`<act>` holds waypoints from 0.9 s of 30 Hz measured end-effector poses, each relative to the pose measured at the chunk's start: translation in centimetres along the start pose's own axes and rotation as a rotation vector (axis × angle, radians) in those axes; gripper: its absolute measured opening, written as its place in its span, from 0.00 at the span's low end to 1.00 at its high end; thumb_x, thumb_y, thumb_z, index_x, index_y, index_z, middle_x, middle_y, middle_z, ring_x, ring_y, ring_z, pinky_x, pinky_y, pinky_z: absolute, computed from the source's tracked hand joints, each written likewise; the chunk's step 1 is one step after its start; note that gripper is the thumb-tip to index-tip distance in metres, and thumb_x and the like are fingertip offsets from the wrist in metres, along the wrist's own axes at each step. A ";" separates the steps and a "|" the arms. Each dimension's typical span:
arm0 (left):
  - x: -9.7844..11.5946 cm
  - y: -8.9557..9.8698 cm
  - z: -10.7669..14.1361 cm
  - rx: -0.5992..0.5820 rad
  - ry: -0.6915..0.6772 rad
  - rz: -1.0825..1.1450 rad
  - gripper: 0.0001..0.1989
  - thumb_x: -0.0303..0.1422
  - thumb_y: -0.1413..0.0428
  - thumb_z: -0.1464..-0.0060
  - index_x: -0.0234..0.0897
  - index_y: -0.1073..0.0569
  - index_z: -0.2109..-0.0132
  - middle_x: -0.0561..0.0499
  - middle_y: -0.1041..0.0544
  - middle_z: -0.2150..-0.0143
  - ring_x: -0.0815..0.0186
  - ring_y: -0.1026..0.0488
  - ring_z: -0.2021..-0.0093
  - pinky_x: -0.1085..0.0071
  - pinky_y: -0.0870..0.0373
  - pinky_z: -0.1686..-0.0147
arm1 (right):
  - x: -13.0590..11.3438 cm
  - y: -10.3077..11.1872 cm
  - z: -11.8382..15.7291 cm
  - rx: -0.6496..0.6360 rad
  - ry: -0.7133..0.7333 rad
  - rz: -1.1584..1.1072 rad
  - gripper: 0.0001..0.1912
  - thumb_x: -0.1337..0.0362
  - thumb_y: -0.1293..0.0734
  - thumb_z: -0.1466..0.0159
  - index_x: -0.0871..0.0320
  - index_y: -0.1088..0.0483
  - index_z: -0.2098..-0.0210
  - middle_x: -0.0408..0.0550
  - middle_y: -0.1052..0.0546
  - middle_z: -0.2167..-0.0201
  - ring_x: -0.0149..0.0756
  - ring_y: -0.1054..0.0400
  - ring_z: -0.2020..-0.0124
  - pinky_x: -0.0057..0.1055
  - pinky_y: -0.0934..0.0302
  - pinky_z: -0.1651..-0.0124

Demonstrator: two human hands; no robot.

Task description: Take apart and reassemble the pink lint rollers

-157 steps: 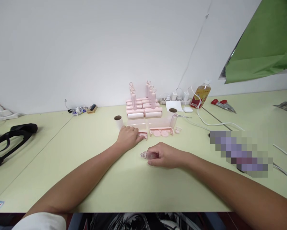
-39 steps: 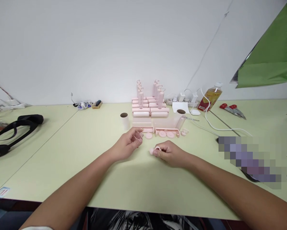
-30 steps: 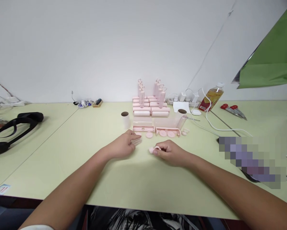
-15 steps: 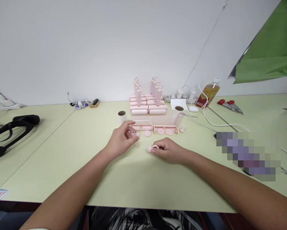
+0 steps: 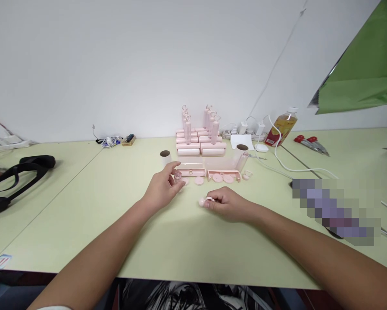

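Note:
My left hand (image 5: 163, 186) is curled around a small clear plastic tube (image 5: 178, 176), its thumb and fingers on either side and most of the tube hidden. My right hand (image 5: 227, 203) pinches a pale pink cap with a loop handle (image 5: 202, 201) just above the table. Beyond my hands lie two open pink cases (image 5: 191, 172) and flat pink discs (image 5: 199, 181). A similar looped cap (image 5: 246, 175) rests to their right, by a leaning clear tube (image 5: 241, 162).
Behind stand pink roller cases (image 5: 213, 149) with several capped tubes (image 5: 214, 131) upright on them. Cardboard-cored white rolls (image 5: 165, 156) flank the open cases. At right are a drink bottle (image 5: 281, 127), a white cable (image 5: 297, 168) and red-tipped tools (image 5: 311, 144). A black strap (image 5: 15, 176) lies left.
The clear tube in my left hand has shifted left and tilted, with less of it showing below the thumb. My right hand and its cap have stayed nearly still.

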State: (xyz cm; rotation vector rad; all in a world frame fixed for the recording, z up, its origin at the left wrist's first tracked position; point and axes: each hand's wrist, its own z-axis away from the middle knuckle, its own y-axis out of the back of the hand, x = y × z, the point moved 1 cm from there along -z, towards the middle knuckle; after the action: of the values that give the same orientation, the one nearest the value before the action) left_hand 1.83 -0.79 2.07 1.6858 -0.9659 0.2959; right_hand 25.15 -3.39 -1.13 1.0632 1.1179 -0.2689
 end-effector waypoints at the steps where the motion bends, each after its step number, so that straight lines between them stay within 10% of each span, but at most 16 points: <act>1: 0.0 0.0 0.0 -0.001 -0.004 -0.010 0.27 0.35 0.43 0.47 0.43 0.39 0.41 0.53 0.25 0.58 0.74 0.31 0.75 0.75 0.31 0.71 | 0.0 0.0 0.0 0.000 0.000 -0.001 0.25 0.47 0.40 0.35 0.57 0.51 0.78 0.37 0.52 0.79 0.26 0.57 0.77 0.27 0.60 0.76; 10: 2.2 0.7 1.5 0.250 -0.303 -0.181 0.15 0.36 0.47 0.42 0.37 0.30 0.49 0.49 0.27 0.61 0.72 0.33 0.74 0.75 0.35 0.76 | 0.0 -0.1 0.1 0.001 0.039 0.019 0.24 0.48 0.40 0.34 0.57 0.49 0.79 0.37 0.51 0.80 0.26 0.57 0.77 0.26 0.60 0.76; 17: 3.7 -1.9 2.8 -0.400 -0.474 -0.057 0.09 0.36 0.49 0.39 0.38 0.26 0.58 0.52 0.24 0.67 0.69 0.28 0.67 0.75 0.35 0.68 | -0.8 -0.9 0.7 -0.079 0.258 0.107 0.21 0.55 0.41 0.33 0.59 0.40 0.78 0.38 0.44 0.81 0.26 0.50 0.78 0.25 0.55 0.75; 22: 3.5 -0.7 2.3 -0.543 -0.404 -0.003 0.07 0.34 0.47 0.44 0.36 0.27 0.67 0.54 0.27 0.73 0.72 0.34 0.74 0.76 0.41 0.73 | -0.7 -0.8 0.8 -0.057 0.221 0.071 0.15 0.57 0.37 0.36 0.60 0.34 0.75 0.37 0.41 0.82 0.25 0.49 0.79 0.24 0.54 0.77; 27: 0.9 4.2 0.5 -0.566 -0.012 0.193 0.08 0.36 0.45 0.47 0.35 0.29 0.68 0.57 0.36 0.78 0.74 0.42 0.78 0.77 0.46 0.78 | -0.5 -0.5 0.7 -0.047 0.122 0.017 0.12 0.59 0.36 0.38 0.60 0.31 0.72 0.39 0.36 0.81 0.26 0.46 0.79 0.23 0.52 0.77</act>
State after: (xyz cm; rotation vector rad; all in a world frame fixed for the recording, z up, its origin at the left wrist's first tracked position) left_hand -0.78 -1.90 5.39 1.0836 -1.1006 0.1199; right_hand 25.04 -4.39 -0.97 1.0584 1.2176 -0.1651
